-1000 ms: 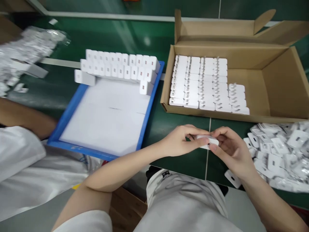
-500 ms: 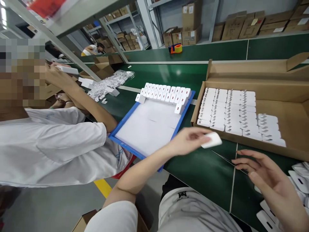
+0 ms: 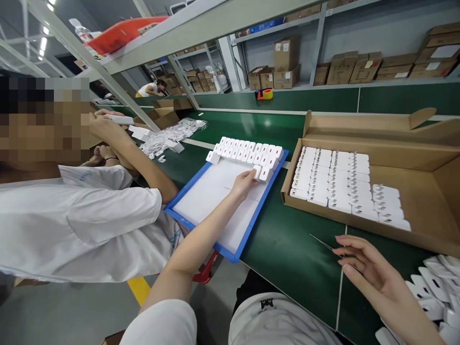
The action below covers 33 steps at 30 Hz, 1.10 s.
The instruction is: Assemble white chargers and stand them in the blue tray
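My left hand [image 3: 245, 183] reaches over the blue tray [image 3: 201, 229] and its fingers are closed on a white charger [image 3: 257, 171], set down beside the last charger in the second row. Rows of white chargers [image 3: 247, 150] stand along the tray's far edge. My right hand [image 3: 362, 267] hovers open above the green bench, fingers spread, holding nothing. A pile of bagged white chargers [image 3: 434, 292] lies just right of it.
An open cardboard box [image 3: 424, 167] at the right holds rows of white chargers [image 3: 341, 184]. A co-worker in a white shirt [image 3: 79, 225] sits at my left, an arm resting by the tray. More bagged chargers [image 3: 168, 136] lie further along the bench. Shelves with cartons stand behind.
My hands parted. The left hand carried the white charger from in front of me over to the tray's rows. The right hand opened and drew back to the right. The view lifted.
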Motion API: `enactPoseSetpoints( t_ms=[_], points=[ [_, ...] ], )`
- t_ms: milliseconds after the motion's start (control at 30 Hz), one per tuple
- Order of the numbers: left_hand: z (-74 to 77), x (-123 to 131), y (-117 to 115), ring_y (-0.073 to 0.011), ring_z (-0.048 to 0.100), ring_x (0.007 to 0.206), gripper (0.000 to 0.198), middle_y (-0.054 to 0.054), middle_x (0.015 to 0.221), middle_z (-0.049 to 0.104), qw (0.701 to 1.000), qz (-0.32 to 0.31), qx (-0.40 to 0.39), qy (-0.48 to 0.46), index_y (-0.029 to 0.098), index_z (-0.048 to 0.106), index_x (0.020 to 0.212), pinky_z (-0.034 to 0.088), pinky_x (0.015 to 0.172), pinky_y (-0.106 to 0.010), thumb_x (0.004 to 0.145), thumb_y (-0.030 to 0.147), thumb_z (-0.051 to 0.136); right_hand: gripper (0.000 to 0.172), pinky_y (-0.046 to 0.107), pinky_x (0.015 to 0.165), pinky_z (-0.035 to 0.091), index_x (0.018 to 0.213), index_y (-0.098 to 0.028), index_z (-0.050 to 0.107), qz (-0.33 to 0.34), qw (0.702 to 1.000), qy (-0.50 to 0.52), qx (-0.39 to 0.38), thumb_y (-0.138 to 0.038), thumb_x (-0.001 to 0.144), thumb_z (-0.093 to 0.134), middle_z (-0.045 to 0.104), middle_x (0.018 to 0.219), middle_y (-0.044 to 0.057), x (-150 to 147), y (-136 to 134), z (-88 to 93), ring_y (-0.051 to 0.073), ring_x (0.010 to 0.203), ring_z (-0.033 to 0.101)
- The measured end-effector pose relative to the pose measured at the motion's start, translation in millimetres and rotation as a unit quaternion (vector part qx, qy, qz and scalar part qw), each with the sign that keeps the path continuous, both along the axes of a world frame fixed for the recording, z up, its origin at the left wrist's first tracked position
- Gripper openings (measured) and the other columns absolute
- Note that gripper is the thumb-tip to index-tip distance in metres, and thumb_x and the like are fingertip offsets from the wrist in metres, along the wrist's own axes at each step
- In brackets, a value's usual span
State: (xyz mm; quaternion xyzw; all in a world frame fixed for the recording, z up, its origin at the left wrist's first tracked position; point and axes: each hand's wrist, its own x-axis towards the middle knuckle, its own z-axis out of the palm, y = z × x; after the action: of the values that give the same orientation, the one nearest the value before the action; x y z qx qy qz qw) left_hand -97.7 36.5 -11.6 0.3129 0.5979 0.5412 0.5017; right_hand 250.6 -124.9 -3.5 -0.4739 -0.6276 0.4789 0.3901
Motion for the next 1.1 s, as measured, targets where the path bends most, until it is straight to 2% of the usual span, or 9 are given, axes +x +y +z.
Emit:
enactPoseSetpoints(
  t_ms=[233,567,833,1100],
  points=[
    [-2.7,5,11,-0.0179,0.064,0.095,0.031,-0.009,0.11,0.063,1.0,-0.012,-0.007,0.018,0.012,0.06,0.115,0.056,0.082,-0.037,0.094,0.035,0.058,0.035,0.027,0.086,0.058,0.117,-0.031,0.059,-0.027,0.998,-0.023,-0.056,-0.05,0.088,0.062,0.054,0.129,0.006,-14,-5,12.2,0.023,0.108,0.062],
    [-4.9,1,18,-0.0193,0.063,0.099,0.034,-0.009,0.114,0.062,0.998,-0.042,-0.014,0.045,0.013,0.059,0.118,0.056,0.085,-0.039,0.094,0.037,0.057,0.032,0.024,0.083,0.059,0.12,-0.034,0.058,0.01,0.999,-0.042,-0.01,-0.047,0.09,0.06,0.052,0.128,0.005,-4,1,-5.1,0.02,0.106,0.062],
    [0.6,-7,28,-0.0193,0.063,0.098,0.034,-0.009,0.114,0.062,0.992,-0.057,-0.037,0.104,0.013,0.059,0.118,0.056,0.085,-0.039,0.094,0.037,0.058,0.032,0.023,0.085,0.058,0.121,-0.035,0.056,0.006,0.999,-0.045,-0.018,-0.047,0.091,0.059,0.053,0.128,0.004,-1,3,-4.6,0.019,0.105,0.062],
    [-7.2,-5,33,-0.0185,0.063,0.096,0.033,-0.009,0.113,0.062,0.988,-0.048,-0.048,0.142,0.013,0.059,0.117,0.056,0.083,-0.038,0.094,0.037,0.057,0.032,0.025,0.082,0.059,0.12,-0.036,0.056,0.033,0.997,-0.063,-0.041,-0.049,0.091,0.059,0.053,0.126,0.004,-5,2,-4.0,0.019,0.103,0.063]
  ],
)
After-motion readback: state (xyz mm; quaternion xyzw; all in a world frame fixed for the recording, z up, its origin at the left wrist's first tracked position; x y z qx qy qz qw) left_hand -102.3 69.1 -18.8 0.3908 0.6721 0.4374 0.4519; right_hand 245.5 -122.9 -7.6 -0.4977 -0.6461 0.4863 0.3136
